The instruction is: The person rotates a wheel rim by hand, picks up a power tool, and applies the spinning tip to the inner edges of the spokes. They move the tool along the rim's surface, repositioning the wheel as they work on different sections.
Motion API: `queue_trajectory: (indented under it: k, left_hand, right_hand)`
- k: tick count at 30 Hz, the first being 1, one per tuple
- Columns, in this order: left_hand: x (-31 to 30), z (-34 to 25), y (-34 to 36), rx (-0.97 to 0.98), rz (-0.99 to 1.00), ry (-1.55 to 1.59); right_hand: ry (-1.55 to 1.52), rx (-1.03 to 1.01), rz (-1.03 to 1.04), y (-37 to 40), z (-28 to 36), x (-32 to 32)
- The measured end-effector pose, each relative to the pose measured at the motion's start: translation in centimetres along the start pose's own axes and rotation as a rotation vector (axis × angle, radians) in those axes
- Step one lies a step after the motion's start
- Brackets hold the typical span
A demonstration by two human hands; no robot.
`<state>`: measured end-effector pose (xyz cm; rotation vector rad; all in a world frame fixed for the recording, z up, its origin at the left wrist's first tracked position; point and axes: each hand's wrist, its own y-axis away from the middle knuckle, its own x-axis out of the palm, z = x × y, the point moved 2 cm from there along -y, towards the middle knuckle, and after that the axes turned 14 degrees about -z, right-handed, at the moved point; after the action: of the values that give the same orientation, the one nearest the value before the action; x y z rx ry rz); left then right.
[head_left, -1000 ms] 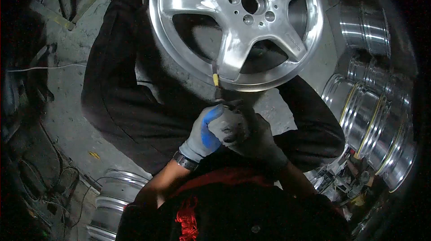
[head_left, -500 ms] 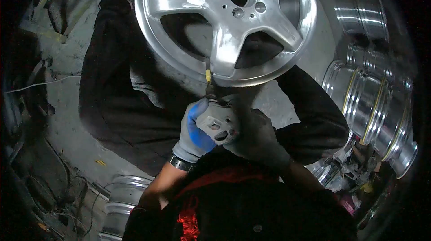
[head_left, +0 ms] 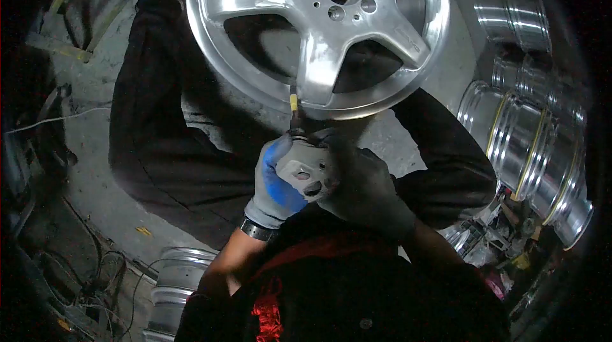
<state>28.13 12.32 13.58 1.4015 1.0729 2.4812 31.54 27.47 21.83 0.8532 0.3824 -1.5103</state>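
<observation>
A grey die grinder (head_left: 308, 172) with vent-like openings at its rear end is held in front of my body. My left hand (head_left: 273, 182), in a grey glove with blue patches, is closed around its left side. Gloved in grey and mostly in shadow, my right hand (head_left: 370, 192) grips the right side; its fingertips are hard to see. From the tool's front, a thin shaft with a yellow band (head_left: 294, 102) reaches the silver five-spoke alloy wheel (head_left: 322, 68). Its tip is at the inner rim, beside the lower spoke's end; exact contact cannot be made out.
The wheel lies between my bent legs (head_left: 159, 131). Shiny wheel rims (head_left: 510, 138) line the right side, with clutter (head_left: 494, 233) below them. More rims (head_left: 182, 272) stand at lower left. Cables (head_left: 102, 265) run over the floor on the left.
The view has shifted slightly, so the wheel appears a little further left and higher. Both hands keep their hold on the grinder, and its tip stays by the lower spoke.
</observation>
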Motion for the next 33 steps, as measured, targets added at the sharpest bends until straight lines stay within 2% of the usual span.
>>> queue_trajectory:
  k: [9, 12, 14, 15, 17, 21, 24, 27, 30, 33]
  left_hand:
    - [-1.0, 0.6, 0.5, 0.054, -0.045, -0.043]
    - [-0.9, 0.8, 0.7, 0.165, -0.083, -0.161]
    - [-0.2, 1.3, 0.8, 0.200, -0.190, -0.215]
    - [-0.1, 1.5, 0.7, 0.208, -0.188, -0.210]
    - [0.0, 1.9, 0.1, 0.096, -0.109, -0.128]
    - [0.0, 2.3, -1.1, 0.161, -0.144, -0.170]
    - [0.1, 2.3, -1.1, 0.156, -0.081, -0.115]
    - [0.6, 2.6, -0.4, 0.155, -0.081, -0.111]
    - [-0.2, 2.6, -0.3, 0.212, -0.188, -0.138]
    - [-0.7, 2.5, -1.0, 0.182, -0.106, -0.115]
  right_hand:
    - [0.075, -0.046, -0.023, 0.8, -0.8, 0.1]
    - [0.002, -0.046, 0.031, 0.7, -1.1, 0.1]
    - [-0.001, -0.085, 0.011, 0.9, -2.0, 0.3]
    - [0.000, -0.092, 0.017, 0.8, -2.1, 0.2]
    - [-0.103, -0.063, -0.025, 0.6, -2.2, -0.1]
    - [-0.086, -0.006, -0.015, 0.3, -2.4, -1.0]
    - [-0.089, -0.051, -0.056, 0.6, -3.0, -0.9]
    - [-0.126, 0.011, -0.045, 0.9, -2.9, -0.6]
    - [-0.142, -0.028, -0.004, 0.7, -2.0, -0.7]
    - [-0.090, 0.013, -0.015, 0.7, -2.4, -0.9]
